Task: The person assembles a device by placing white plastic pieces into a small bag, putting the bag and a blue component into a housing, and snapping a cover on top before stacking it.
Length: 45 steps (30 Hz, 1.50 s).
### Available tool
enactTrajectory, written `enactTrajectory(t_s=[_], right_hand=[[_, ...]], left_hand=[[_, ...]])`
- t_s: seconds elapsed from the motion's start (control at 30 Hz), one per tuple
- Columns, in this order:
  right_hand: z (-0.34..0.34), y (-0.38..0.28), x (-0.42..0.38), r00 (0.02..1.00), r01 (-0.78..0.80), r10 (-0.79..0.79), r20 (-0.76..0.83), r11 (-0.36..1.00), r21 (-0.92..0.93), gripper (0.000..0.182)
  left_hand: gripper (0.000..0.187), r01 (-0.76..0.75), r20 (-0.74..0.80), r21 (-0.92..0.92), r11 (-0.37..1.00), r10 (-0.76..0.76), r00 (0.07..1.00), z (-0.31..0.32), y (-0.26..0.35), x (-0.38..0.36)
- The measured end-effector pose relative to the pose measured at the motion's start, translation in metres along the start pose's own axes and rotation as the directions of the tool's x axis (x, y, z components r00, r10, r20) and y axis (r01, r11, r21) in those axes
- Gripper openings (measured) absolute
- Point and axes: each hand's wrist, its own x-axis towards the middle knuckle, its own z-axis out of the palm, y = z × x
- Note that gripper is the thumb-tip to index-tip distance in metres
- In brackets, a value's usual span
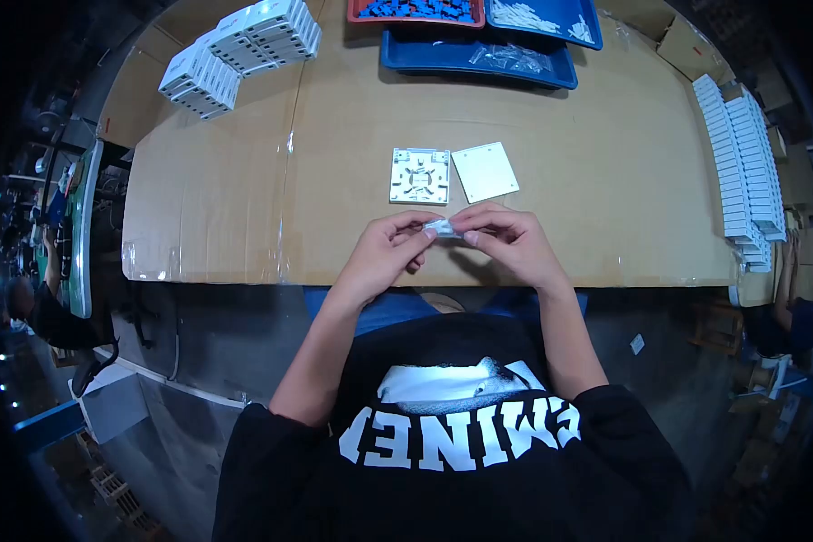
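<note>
Between my two hands, near the table's front edge, is a small clear plastic bag (443, 228) with something whitish in it that I cannot make out. My left hand (391, 248) pinches its left end between thumb and fingers. On the other end, my right hand (510, 242) is closed with thumb and forefinger. Just beyond the hands lies an open white plastic box base (419, 177) with a round moulded pattern inside. To its right, a flat square white cover (486, 172) lies slightly turned.
Stacked white boxes (244, 50) stand at the back left, and more white stacks (739, 167) line the right edge. At the back are a red tray (415, 22) of blue parts, a blue tray (587, 27) of white pieces and a blue tray (425, 61) with clear bags. Cardboard covers the table (208, 199).
</note>
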Motion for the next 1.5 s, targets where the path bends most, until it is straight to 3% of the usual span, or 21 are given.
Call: enactTrajectory(t_s=[0.1, 0.17, 0.3, 0.37, 0.4, 0.43, 0.5, 0.57, 0.6, 0.63, 0.67, 0.7, 0.77, 0.83, 0.9, 0.97, 1.03, 1.17, 1.23, 1.37, 1.5], right_hand=[[0.007, -0.005, 0.004, 0.998, 0.061, -0.061, -0.004, 0.997, -0.037, 0.02], [0.01, -0.007, 0.009, 0.997, 0.073, -0.073, -0.023, 0.997, -0.023, 0.02], [0.01, -0.002, 0.026, 0.986, 0.141, -0.157, -0.063, 0.968, -0.208, 0.02], [0.008, -0.003, 0.035, 0.974, 0.194, -0.218, -0.061, 0.943, -0.272, 0.02], [0.006, -0.005, 0.04, 0.963, 0.236, -0.269, -0.024, 0.88, -0.411, 0.022], [0.004, -0.006, 0.044, 0.95, 0.272, -0.311, 0.019, 0.798, -0.539, 0.023], [0.006, -0.004, 0.055, 0.93, 0.307, -0.368, 0.011, 0.758, -0.575, 0.023], [0.005, 0.0, 0.066, 0.902, 0.342, -0.431, 0.004, 0.712, -0.614, 0.023], [0.004, 0.003, 0.071, 0.894, 0.35, -0.447, 0.027, 0.659, -0.666, 0.021], [0.003, 0.005, 0.075, 0.885, 0.357, -0.463, 0.053, 0.601, -0.715, 0.02], [0.004, 0.009, 0.078, 0.883, 0.36, -0.466, 0.056, 0.598, -0.716, 0.02], [0.005, 0.012, 0.079, 0.879, 0.366, -0.473, 0.065, 0.581, -0.727, 0.018], [0.006, 0.017, 0.083, 0.873, 0.376, -0.481, 0.078, 0.563, -0.736, 0.016], [0.007, 0.019, 0.083, 0.824, 0.407, -0.561, 0.08, 0.488, -0.772, 0.014], [0.005, 0.019, 0.083, 0.841, 0.391, -0.534, 0.088, 0.487, -0.781, 0.011], [0.001, 0.016, 0.08, 0.859, 0.37, -0.504, 0.091, 0.487, -0.792, 0.01], [-0.003, 0.011, 0.08, 0.873, 0.404, -0.45, 0.189, 0.45, -0.796, 0.011], [-0.003, -0.002, 0.075, 0.876, 0.422, -0.426, 0.228, 0.446, -0.79, 0.012], [0.0, -0.011, 0.073, 0.885, 0.411, -0.384, 0.264, 0.378, -0.83, 0.012], [0.004, -0.004, 0.072, 0.917, 0.362, -0.306, 0.256, 0.37, -0.856, 0.013], [0.011, -0.011, 0.068, 0.949, 0.272, -0.229, 0.216, 0.252, -0.929, 0.013]], left_hand=[[0.026, -0.059, 0.018, 0.024, 0.998, 0.059, 0.998, -0.004, 0.005, 0.001], [0.028, -0.19, -0.008, 0.066, 0.98, 0.191, 0.982, -0.007, 0.001, 0.006], [0.024, -0.225, -0.088, 0.133, 0.965, 0.238, 0.967, -0.007, 0.019, 0.006], [0.016, -0.17, -0.151, 0.242, 0.955, 0.21, 0.966, -0.016, 0.016, 0.014], [0.016, -0.175, -0.153, 0.243, 0.954, 0.216, 0.964, -0.019, 0.015, 0.02], [0.014, -0.233, -0.167, 0.322, 0.918, 0.298, 0.94, -0.022, 0.013, 0.025], [0.012, -0.283, -0.175, 0.397, 0.873, 0.375, 0.91, -0.027, 0.013, 0.033], [0.013, -0.469, -0.033, 0.688, 0.553, 0.67, 0.741, -0.033, 0.02, 0.041], [0.013, -0.471, -0.033, 0.688, 0.551, 0.673, 0.739, -0.037, 0.021, 0.045], [0.013, -0.457, 0.024, 0.762, 0.459, 0.685, 0.728, -0.042, 0.023, 0.049], [0.014, -0.437, 0.081, 0.824, 0.36, 0.689, 0.72, -0.045, 0.024, 0.053], [0.014, -0.436, 0.079, 0.824, 0.361, 0.69, 0.719, -0.046, 0.025, 0.053], [0.01, -0.429, 0.148, 0.872, 0.236, 0.708, 0.69, -0.047, 0.029, 0.054], [0.009, -0.416, 0.148, 0.881, 0.225, 0.704, 0.694, -0.048, 0.026, 0.055], [0.008, -0.408, 0.155, 0.888, 0.212, 0.698, 0.699, -0.049, 0.023, 0.058], [0.011, -0.461, 0.261, 0.882, 0.095, 0.717, 0.647, -0.053, 0.02, 0.06], [0.014, -0.501, 0.306, 0.862, 0.081, 0.704, 0.64, -0.055, 0.026, 0.055], [0.022, -0.594, 0.437, 0.804, 0.024, 0.654, 0.618, -0.057, 0.033, 0.046], [0.024, -0.591, 0.447, 0.807, 0.012, 0.642, 0.623, -0.06, 0.031, 0.045], [0.029, -0.597, 0.486, 0.8, -0.059, 0.647, 0.587, -0.058, 0.025, 0.047], [0.029, -0.594, 0.498, 0.8, -0.08, 0.64, 0.585, -0.06, 0.022, 0.047]])
